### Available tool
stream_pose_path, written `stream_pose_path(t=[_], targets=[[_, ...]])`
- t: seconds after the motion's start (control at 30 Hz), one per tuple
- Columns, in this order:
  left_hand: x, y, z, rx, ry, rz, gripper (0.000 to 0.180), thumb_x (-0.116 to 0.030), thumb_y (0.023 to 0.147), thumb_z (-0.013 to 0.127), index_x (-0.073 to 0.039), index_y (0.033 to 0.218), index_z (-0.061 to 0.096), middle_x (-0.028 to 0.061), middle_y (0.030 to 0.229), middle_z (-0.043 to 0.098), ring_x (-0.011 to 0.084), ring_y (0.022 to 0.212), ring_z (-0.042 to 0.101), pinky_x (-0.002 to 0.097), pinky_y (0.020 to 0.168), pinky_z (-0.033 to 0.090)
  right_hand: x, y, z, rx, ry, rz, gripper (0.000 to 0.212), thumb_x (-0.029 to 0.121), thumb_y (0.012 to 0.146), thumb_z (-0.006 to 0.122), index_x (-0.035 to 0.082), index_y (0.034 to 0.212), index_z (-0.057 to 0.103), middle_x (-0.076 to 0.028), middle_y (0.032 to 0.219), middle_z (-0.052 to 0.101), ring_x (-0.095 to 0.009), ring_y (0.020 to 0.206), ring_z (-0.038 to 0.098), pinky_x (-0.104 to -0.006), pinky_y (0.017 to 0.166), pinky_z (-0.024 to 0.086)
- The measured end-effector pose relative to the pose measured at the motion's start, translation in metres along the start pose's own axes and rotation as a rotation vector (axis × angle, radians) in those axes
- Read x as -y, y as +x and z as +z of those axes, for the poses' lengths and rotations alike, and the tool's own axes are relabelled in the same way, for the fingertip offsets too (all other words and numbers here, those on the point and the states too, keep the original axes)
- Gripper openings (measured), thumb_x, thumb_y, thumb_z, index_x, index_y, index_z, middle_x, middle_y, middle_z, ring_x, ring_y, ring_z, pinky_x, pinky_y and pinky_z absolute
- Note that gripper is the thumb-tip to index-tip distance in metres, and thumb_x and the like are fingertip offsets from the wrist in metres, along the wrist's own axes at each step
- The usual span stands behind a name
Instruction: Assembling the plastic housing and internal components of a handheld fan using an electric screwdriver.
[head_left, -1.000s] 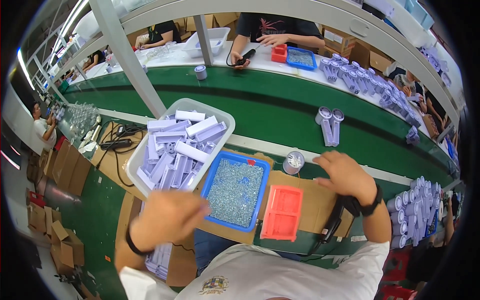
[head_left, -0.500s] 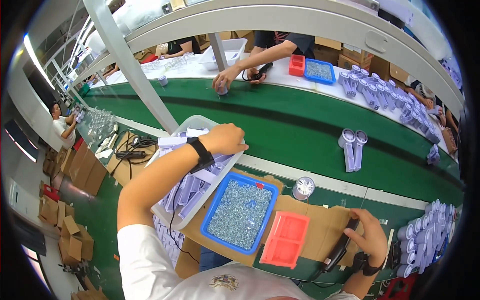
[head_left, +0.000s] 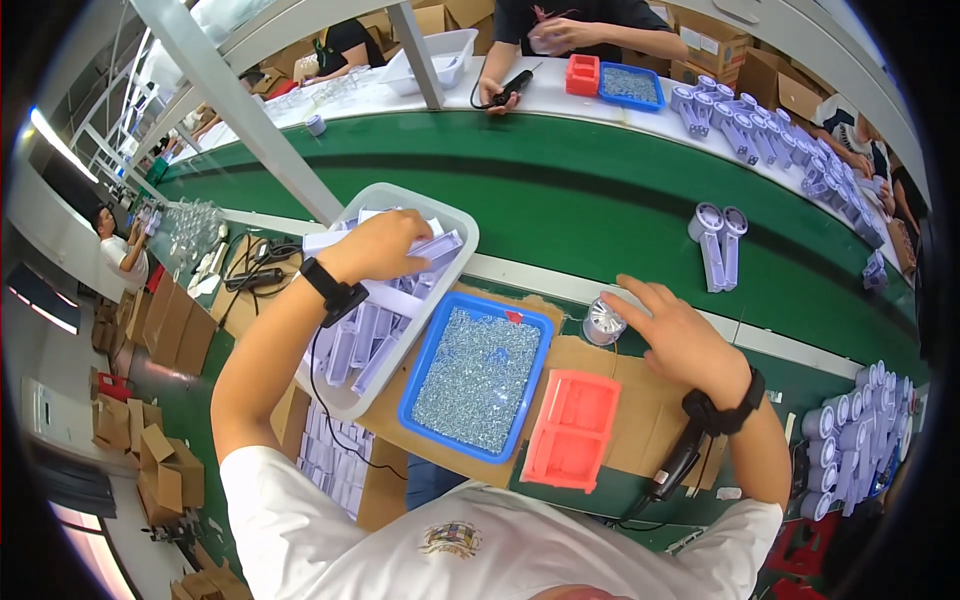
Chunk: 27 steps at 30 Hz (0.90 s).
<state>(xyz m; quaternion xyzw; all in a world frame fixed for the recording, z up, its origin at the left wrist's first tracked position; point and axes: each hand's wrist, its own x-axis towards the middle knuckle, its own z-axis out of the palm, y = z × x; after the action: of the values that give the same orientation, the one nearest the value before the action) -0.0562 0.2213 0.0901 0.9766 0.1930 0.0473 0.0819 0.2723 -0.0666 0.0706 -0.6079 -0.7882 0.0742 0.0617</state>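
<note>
My left hand (head_left: 385, 246) is over the pale bin (head_left: 468, 232) of lavender plastic parts, its curled fingers on a long lavender handle half (head_left: 438, 250). My right hand (head_left: 685, 340) reaches forward with fingers stretched out; its fingertips are at the rim of a small round fan unit (head_left: 603, 323) with a clear casing. A black electric screwdriver (head_left: 682, 458) lies on the cardboard by my right wrist. Between my arms are a blue tray (head_left: 405, 408) of small silvery screws and a red two-compartment tray (head_left: 572, 430).
Beyond the bench runs a green conveyor belt (head_left: 560, 190) with two lavender handheld fans (head_left: 718, 248) on it. Finished-looking fans (head_left: 850, 440) are stacked at right. A metal post (head_left: 240, 110) rises at left. Across the belt, a co-worker's hand (head_left: 500, 92) holds a screwdriver.
My right hand has left the screwdriver and moved forward to the round fan unit. My left hand has shifted from the bin's far rim onto a handle half. The co-worker's hand has left the belt.
</note>
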Motion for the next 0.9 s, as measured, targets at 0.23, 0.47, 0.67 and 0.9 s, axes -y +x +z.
stream_pose_path(t=[0.23,0.47,0.67,0.9], targets=[[-0.020,-0.019,0.015,0.025,0.340,-0.259,0.028,-0.025,0.074,0.076,0.000,0.086,0.073,0.0172,0.084,0.071,0.0347,0.083,0.070,0.0446,0.076,0.057,0.016,0.012,0.003,-0.019,0.014,0.040,0.087,0.002,0.069,0.079,0.009,0.148,0.043,-0.020,0.152,0.038,-0.040,0.136,0.044,-0.0447,0.109,0.046],[-0.047,-0.027,-0.005,-0.257,0.478,-0.117,0.023,-0.023,0.074,0.075,-0.001,0.080,0.071,0.0166,0.081,0.069,0.0346,0.076,0.070,0.0437,0.070,0.058,0.043,-0.011,-0.013,-0.191,0.001,0.054,0.072,0.010,0.075,0.078,0.005,0.141,0.050,-0.021,0.145,0.047,-0.039,0.130,0.050,-0.0453,0.105,0.047],[-0.154,-0.063,-0.013,-0.512,0.045,-0.129,0.025,-0.020,0.078,0.076,0.000,0.090,0.068,0.0157,0.089,0.069,0.0306,0.073,0.070,0.0380,0.064,0.056,0.101,-0.014,-0.017,-0.280,0.461,0.047,0.056,0.011,0.081,0.075,0.002,0.133,0.056,-0.020,0.126,0.062,-0.038,0.117,0.059,-0.0432,0.100,0.050],[-0.206,-0.068,0.055,-0.649,-0.641,-0.236,0.030,-0.015,0.081,0.079,0.001,0.103,0.065,0.0129,0.098,0.069,0.0185,0.076,0.070,0.0302,0.063,0.054,0.039,-0.018,0.001,-0.368,0.150,0.108,0.047,0.011,0.090,0.070,0.000,0.133,0.055,-0.019,0.117,0.066,-0.035,0.104,0.067,-0.0399,0.088,0.056]])
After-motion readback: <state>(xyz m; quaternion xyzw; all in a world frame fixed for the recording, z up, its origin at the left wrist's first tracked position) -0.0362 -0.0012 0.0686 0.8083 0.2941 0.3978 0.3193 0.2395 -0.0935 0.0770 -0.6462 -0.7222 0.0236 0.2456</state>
